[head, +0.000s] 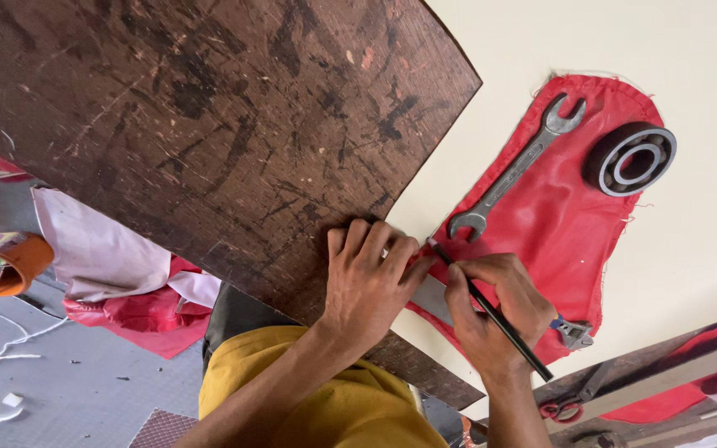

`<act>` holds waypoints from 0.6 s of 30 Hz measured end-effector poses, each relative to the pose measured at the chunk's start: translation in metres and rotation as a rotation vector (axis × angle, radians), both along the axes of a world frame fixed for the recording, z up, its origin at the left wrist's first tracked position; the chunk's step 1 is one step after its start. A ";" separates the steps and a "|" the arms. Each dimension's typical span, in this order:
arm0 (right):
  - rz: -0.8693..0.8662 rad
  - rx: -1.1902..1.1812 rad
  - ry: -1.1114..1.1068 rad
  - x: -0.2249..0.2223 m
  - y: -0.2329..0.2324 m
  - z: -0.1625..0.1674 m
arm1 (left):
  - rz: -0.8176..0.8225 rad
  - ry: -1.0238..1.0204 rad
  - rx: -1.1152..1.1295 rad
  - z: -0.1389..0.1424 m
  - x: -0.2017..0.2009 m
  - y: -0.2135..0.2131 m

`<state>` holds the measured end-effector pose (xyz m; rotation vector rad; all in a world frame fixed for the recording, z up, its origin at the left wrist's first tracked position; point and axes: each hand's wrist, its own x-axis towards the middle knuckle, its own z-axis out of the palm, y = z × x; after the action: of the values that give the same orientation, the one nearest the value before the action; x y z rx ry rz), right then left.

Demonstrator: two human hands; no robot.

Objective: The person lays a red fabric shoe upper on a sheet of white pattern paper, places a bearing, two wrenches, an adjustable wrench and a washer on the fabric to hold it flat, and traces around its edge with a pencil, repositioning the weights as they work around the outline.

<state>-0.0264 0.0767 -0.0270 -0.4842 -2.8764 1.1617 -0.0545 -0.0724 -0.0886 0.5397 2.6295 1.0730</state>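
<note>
My left hand lies flat, fingers together, pressing down on the edge of a dark scratched wooden board and on a flat metal ruler that pokes out under it. My right hand grips a black pencil, its tip touching the red cloth just beside my left fingertips. The cloth lies on a cream surface to the right of the board.
On the red cloth lie a steel open-ended spanner and a round bearing. An adjustable wrench peeks out beside my right hand. Red-handled scissors lie lower right. An orange bowl and crumpled cloths sit on the grey floor at left.
</note>
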 end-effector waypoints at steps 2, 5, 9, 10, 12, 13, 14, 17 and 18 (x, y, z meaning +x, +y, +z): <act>-0.025 -0.006 -0.004 0.001 -0.001 -0.002 | -0.005 -0.018 0.002 0.002 0.001 -0.002; -0.047 -0.029 0.005 0.004 -0.003 -0.003 | -0.003 -0.013 -0.015 0.005 0.003 -0.002; -0.035 -0.004 -0.016 0.007 -0.004 -0.002 | 0.009 -0.022 -0.020 0.009 0.004 -0.004; -0.041 -0.011 -0.007 0.008 -0.004 -0.002 | 0.013 -0.027 -0.023 0.011 0.005 -0.007; -0.051 -0.026 0.004 0.009 -0.004 -0.002 | 0.012 -0.049 -0.045 0.015 0.008 -0.013; -0.047 -0.024 0.008 0.010 -0.004 -0.003 | 0.008 -0.062 -0.063 0.016 0.009 -0.016; -0.044 -0.023 0.013 0.011 -0.004 -0.003 | 0.003 -0.074 -0.081 0.017 0.011 -0.020; -0.046 -0.035 0.024 0.015 -0.006 -0.004 | -0.013 -0.117 -0.112 0.021 0.017 -0.029; -0.048 -0.041 0.029 0.017 -0.006 -0.004 | -0.030 -0.135 -0.115 0.021 0.019 -0.030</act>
<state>-0.0097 0.0711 -0.0308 -0.5294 -2.8056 1.2129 -0.0355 -0.1025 -0.0677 0.4632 2.5385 0.9092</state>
